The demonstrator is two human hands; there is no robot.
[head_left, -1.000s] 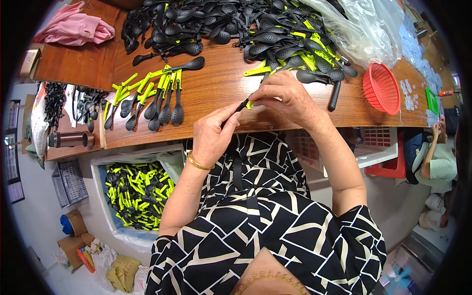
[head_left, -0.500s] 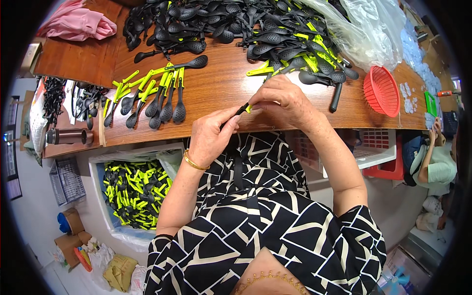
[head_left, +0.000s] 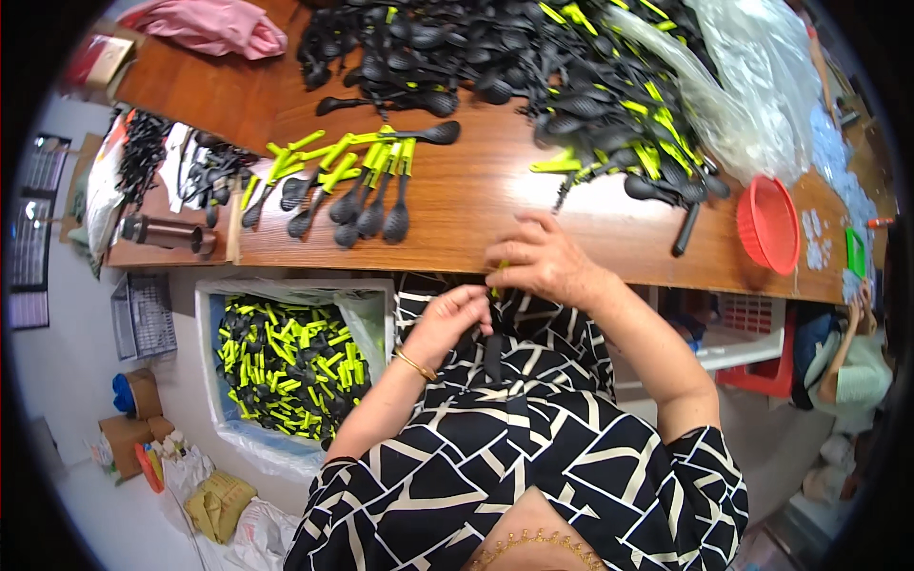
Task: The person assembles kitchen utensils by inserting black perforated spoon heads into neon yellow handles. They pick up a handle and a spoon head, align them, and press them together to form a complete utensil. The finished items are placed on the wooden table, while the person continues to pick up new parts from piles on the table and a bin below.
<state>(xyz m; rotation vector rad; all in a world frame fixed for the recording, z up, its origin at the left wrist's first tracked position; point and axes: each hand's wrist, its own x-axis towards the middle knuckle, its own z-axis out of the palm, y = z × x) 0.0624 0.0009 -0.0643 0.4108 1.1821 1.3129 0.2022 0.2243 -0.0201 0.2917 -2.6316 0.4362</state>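
Note:
My right hand [head_left: 547, 265] is just over the table's front edge, thumb and forefinger pinched on a small black and yellow-green utensil part [head_left: 499, 277], its other fingers raised. Close below it, at my lap, my left hand [head_left: 449, 322] has its fingers curled; what they hold is lost against the dark dress. Several black slotted spoons with yellow-green handles [head_left: 396, 217] lie in a loose group on the left of the table. A big heap of black spoon parts [head_left: 457, 48] covers the far side, with yellow-green pieces mixed in at its right.
Below the table at left stands a lined white box [head_left: 293, 285] full of black and yellow-green pieces. A red basket [head_left: 767, 226] and clear plastic bags [head_left: 752, 86] are at right. A pink cloth [head_left: 214, 27] and a brown flask [head_left: 167, 234] lie at left. Another person [head_left: 857, 366] sits far right.
Both hands have drawn back from the tabletop toward my lap, and the black stem seen between them is now mostly hidden. The view has shifted, so the table's things appear further right.

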